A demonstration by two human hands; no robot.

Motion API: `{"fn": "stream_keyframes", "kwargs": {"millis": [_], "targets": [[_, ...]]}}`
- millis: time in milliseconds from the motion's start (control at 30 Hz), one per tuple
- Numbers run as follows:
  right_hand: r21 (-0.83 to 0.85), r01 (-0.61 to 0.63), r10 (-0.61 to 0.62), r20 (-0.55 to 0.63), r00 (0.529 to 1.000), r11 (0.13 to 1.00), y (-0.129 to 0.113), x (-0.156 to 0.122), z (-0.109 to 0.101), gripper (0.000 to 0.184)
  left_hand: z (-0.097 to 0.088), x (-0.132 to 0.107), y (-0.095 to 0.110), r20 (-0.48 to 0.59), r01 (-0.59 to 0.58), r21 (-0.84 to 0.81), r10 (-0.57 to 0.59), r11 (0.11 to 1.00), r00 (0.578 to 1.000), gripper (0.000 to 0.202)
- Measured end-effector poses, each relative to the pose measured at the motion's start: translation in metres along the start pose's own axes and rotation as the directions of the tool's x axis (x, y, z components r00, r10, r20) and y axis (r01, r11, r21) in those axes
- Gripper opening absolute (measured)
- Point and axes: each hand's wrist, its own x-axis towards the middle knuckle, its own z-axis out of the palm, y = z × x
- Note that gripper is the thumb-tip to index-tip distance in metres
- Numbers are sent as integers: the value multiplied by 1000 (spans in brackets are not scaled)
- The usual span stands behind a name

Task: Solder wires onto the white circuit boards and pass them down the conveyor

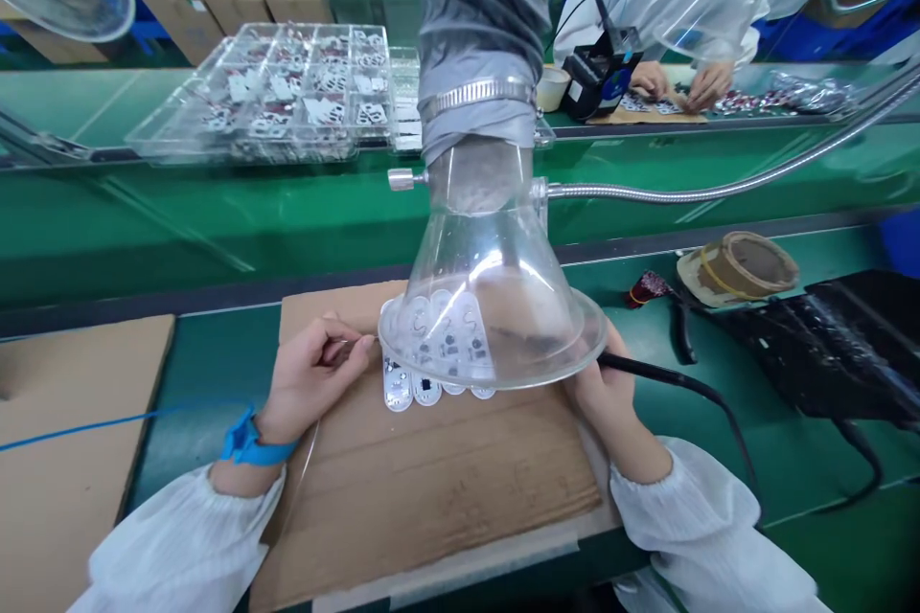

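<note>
My left hand pinches a thin solder wire between its fingertips, and the wire's tip reaches toward the boards. My right hand grips a black-handled soldering iron, whose tip is blurred behind the hood. A row of white LED circuit boards lies on a cardboard sheet between my hands. Most of the row shows only through a clear plastic fume hood. A blue wrist strap circles my left wrist, with its blue cord running off to the left.
The hood's duct rises through the view on a metal gooseneck. To the right lie pliers, a tape roll and a black mat. A plastic tray of boards stands behind, with a co-worker's hands beyond.
</note>
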Motion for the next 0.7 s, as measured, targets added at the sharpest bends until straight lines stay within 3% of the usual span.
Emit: {"fn": "stream_keyframes", "kwargs": {"millis": [433, 700], "targets": [[-106, 35, -22, 118, 993, 994, 2, 0, -4, 21, -2, -2, -2, 11, -27, 67, 27, 997, 1000, 18], [-139, 58, -29, 199, 980, 989, 7, -4, -9, 13, -3, -7, -3, 82, -22, 64, 17, 998, 996, 14]]}}
